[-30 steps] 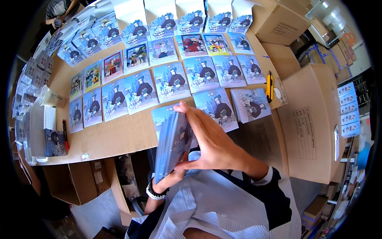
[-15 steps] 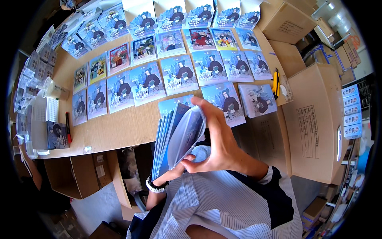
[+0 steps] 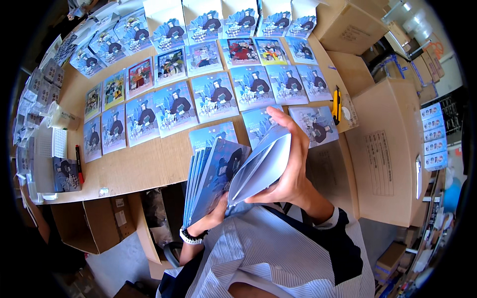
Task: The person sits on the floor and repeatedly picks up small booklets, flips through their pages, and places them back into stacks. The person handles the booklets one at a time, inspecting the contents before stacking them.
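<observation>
Low over the table's front edge, my left hand (image 3: 214,216) grips a fanned stack of flat blue illustrated cards (image 3: 213,174) from below. Beside it, my right hand (image 3: 293,181) is closed round a thin, bowed card sleeve (image 3: 263,166), its pale face showing and its edges spread apart. The sleeve's lower corner meets the stack near my left fingers. Behind the stack lies another blue card (image 3: 211,135). A second card (image 3: 256,121) lies partly behind my right fingers, and a small pile of cards (image 3: 315,126) is to the right.
Rows of illustrated cards (image 3: 174,107) cover the table (image 3: 134,169), with open display boxes (image 3: 203,22) along the back. A yellow utility knife (image 3: 337,104) lies at the right edge. At left are a cup (image 3: 62,116) and a marker (image 3: 79,164). Cardboard boxes (image 3: 382,149) stand at right.
My right hand has moved right and slightly down, drawing the bowed sleeve away from the stack. The stack's front card shows more now, and the sleeve has turned its pale side into view.
</observation>
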Demonstrator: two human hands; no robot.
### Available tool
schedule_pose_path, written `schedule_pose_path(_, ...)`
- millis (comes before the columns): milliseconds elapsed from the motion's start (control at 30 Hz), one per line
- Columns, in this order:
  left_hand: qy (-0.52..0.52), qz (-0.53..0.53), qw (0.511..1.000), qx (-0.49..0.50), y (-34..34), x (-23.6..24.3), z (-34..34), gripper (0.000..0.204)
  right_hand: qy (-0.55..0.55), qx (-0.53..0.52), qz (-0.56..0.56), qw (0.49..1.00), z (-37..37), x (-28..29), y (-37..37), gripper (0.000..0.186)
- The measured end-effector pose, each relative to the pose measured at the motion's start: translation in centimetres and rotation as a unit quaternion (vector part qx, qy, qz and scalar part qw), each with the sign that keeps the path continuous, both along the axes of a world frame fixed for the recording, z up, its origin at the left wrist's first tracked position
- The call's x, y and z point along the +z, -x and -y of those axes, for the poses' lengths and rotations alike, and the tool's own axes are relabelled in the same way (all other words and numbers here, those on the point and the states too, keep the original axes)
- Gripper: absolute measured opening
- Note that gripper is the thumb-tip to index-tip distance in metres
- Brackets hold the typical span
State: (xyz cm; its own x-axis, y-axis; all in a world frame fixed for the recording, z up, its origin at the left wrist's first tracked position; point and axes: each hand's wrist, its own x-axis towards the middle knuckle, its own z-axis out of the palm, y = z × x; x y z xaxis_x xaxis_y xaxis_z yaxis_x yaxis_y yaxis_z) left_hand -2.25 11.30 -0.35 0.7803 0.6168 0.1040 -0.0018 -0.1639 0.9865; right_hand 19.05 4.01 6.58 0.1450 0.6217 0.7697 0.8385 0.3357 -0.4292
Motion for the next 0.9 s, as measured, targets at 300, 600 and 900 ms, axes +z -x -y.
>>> schedule_pose_path(300, -0.005, 0.022, 0.997, 0.073, 0.2, 0.5, -0.3, 0.033, 0.138, 0.076, -0.361, 0.919, -3.1, -0.3, -2.5, 0.045)
schedule_pose_path(600, 0.034, 0.053, 0.979, 0.194, 2.7, -0.1, -0.6, 0.029, 0.255, -0.142, -0.313, 0.904, -17.1, -7.3, -9.9, 0.032)
schedule_pose_path(900, 0.013, 0.03, 0.985, 0.171, 3.4, -0.7, -1.1, 0.03, 0.2, -0.16, 0.029, 0.966, -14.3, -7.1, -6.5, 0.063)
